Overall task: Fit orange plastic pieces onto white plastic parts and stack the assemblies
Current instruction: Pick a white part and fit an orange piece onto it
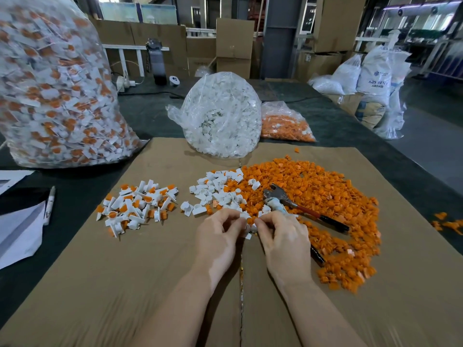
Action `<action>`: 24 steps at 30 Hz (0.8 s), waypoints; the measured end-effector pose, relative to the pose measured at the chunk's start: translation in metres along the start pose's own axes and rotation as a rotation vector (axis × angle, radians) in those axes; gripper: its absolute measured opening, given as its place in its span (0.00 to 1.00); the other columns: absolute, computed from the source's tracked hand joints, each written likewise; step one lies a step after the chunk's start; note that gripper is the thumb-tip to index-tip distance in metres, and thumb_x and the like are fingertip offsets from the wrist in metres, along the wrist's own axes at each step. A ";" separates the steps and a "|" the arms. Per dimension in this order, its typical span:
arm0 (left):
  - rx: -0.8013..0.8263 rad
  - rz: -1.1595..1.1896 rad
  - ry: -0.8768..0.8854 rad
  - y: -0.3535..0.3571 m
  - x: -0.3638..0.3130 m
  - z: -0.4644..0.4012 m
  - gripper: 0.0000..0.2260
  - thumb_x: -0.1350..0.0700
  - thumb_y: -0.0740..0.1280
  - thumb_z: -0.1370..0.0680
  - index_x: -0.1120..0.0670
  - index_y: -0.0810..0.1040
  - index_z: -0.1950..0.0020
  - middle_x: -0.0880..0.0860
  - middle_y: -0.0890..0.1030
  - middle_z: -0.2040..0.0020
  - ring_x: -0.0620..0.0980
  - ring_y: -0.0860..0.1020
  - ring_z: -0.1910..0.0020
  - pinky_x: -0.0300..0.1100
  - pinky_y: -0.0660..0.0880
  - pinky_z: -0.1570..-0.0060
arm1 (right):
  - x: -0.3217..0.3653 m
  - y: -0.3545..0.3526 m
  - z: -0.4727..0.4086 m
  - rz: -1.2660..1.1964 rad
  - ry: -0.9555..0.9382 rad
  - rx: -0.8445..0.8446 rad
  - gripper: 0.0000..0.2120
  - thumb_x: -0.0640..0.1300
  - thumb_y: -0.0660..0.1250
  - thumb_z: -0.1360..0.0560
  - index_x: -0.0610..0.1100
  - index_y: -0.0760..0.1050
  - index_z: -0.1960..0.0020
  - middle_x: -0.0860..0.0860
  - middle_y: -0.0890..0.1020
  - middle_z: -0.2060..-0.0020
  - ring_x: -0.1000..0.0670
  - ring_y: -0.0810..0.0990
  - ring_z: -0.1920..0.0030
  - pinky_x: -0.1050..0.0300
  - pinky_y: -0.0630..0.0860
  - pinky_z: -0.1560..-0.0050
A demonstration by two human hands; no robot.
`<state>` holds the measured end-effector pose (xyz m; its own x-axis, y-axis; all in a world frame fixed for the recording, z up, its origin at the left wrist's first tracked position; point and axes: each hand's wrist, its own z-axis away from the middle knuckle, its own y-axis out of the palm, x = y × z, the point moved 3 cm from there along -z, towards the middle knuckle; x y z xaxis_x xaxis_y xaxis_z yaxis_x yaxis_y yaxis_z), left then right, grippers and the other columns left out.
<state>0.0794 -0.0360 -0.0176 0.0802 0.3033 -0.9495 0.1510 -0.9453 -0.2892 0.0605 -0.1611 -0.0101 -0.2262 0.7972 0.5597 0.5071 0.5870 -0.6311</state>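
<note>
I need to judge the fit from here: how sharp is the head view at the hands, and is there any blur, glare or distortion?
Head view: even, soft light, no hard shadows; the left hand and right hand are reasonably sharp, but the small white part they pinch is too small to read; wide-angle bending stretches the cardboard sheet at the edges; the big bag of assemblies is soft with plastic glare.

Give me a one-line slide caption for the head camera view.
Both hands, left and right, pinch a white part between finished assemblies and loose orange pieces.
</note>
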 end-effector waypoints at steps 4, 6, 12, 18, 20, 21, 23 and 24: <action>0.022 -0.028 0.003 -0.001 0.002 0.001 0.02 0.58 0.68 0.25 0.51 0.80 0.56 0.47 0.82 0.62 0.41 0.78 0.62 0.28 0.71 0.63 | 0.005 -0.001 0.001 0.090 -0.094 -0.036 0.10 0.38 0.76 0.33 0.41 0.75 0.66 0.51 0.77 0.73 0.48 0.75 0.70 0.52 0.69 0.62; 0.028 -0.024 0.010 -0.001 0.001 0.002 0.02 0.58 0.68 0.25 0.52 0.80 0.57 0.49 0.82 0.62 0.41 0.78 0.63 0.28 0.70 0.64 | 0.006 -0.002 0.002 0.110 -0.145 -0.054 0.12 0.37 0.77 0.35 0.41 0.73 0.68 0.50 0.75 0.74 0.48 0.74 0.72 0.51 0.70 0.63; 0.051 -0.121 0.094 0.001 -0.001 0.006 0.05 0.58 0.68 0.25 0.49 0.78 0.59 0.46 0.80 0.63 0.39 0.76 0.61 0.27 0.69 0.64 | 0.007 -0.001 0.004 0.123 -0.207 -0.059 0.15 0.34 0.78 0.37 0.40 0.71 0.69 0.50 0.73 0.76 0.48 0.73 0.73 0.50 0.71 0.65; 0.024 0.033 0.001 0.000 0.003 0.002 0.04 0.59 0.68 0.25 0.51 0.79 0.58 0.50 0.82 0.63 0.48 0.80 0.60 0.40 0.74 0.58 | -0.001 0.002 0.001 -0.061 -0.074 0.053 0.06 0.42 0.72 0.28 0.44 0.78 0.63 0.54 0.79 0.68 0.50 0.76 0.63 0.57 0.62 0.55; -0.002 0.054 0.000 -0.002 0.003 0.001 0.06 0.60 0.68 0.25 0.49 0.78 0.58 0.48 0.81 0.63 0.43 0.79 0.62 0.37 0.74 0.59 | -0.001 0.000 0.001 -0.148 -0.063 0.037 0.04 0.42 0.71 0.27 0.46 0.78 0.60 0.56 0.79 0.66 0.52 0.75 0.61 0.56 0.64 0.54; -0.012 0.062 0.001 -0.002 0.004 0.001 0.06 0.60 0.67 0.25 0.49 0.78 0.58 0.46 0.81 0.64 0.39 0.79 0.64 0.34 0.73 0.61 | 0.000 -0.002 0.001 -0.179 -0.068 0.021 0.02 0.41 0.71 0.28 0.45 0.79 0.59 0.56 0.78 0.66 0.53 0.74 0.61 0.55 0.68 0.54; -0.017 0.089 -0.006 -0.003 0.004 0.000 0.07 0.60 0.67 0.24 0.48 0.78 0.58 0.45 0.81 0.64 0.37 0.78 0.66 0.32 0.72 0.61 | 0.002 -0.003 0.001 -0.203 -0.078 0.019 0.05 0.39 0.73 0.30 0.44 0.80 0.55 0.55 0.77 0.65 0.53 0.74 0.60 0.51 0.72 0.54; -0.013 0.096 -0.013 -0.003 0.005 0.000 0.07 0.60 0.67 0.24 0.47 0.78 0.58 0.45 0.81 0.63 0.39 0.79 0.64 0.34 0.73 0.59 | 0.003 -0.003 0.000 -0.201 -0.094 0.032 0.08 0.38 0.74 0.31 0.43 0.80 0.53 0.53 0.77 0.64 0.52 0.74 0.59 0.49 0.73 0.53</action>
<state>0.0791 -0.0314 -0.0210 0.0823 0.2100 -0.9742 0.1564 -0.9682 -0.1955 0.0578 -0.1606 -0.0066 -0.3969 0.6727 0.6245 0.4182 0.7381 -0.5294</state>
